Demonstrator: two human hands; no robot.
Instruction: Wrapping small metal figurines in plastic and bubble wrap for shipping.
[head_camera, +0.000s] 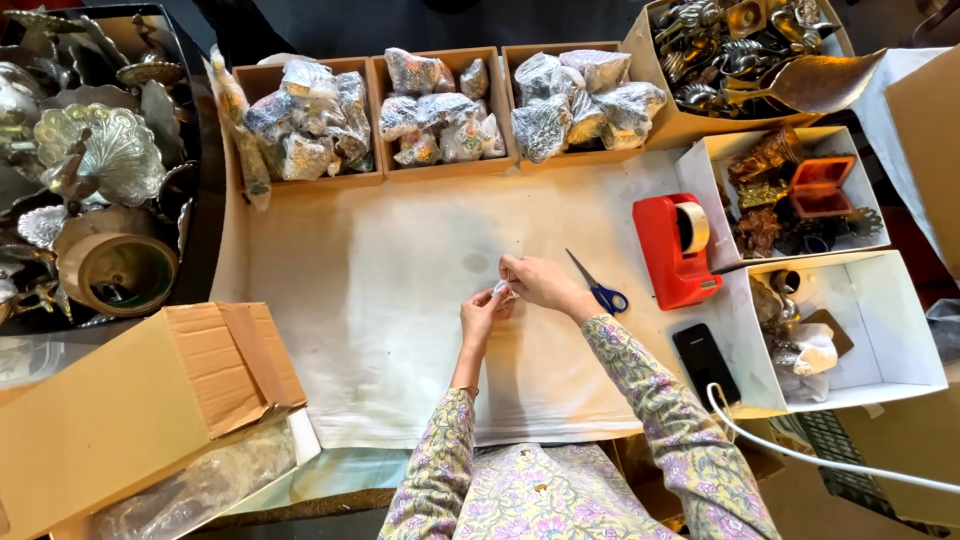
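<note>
I had both hands near the middle of the white cloth (380, 300) — the left hand (480, 315) and right hand (535, 282) pinched together on a small clear plastic wrapper (503, 291), fingertips closed on it from either side. Blue-handled scissors (598, 287) lay just beside my right wrist, and the red tape dispenser (675, 250) stood at the cloth's right edge.

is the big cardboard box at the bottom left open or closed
Open. The cardboard box lies on its side with its flaps folded outward, and crinkled clear plastic shows at its mouth.
</note>
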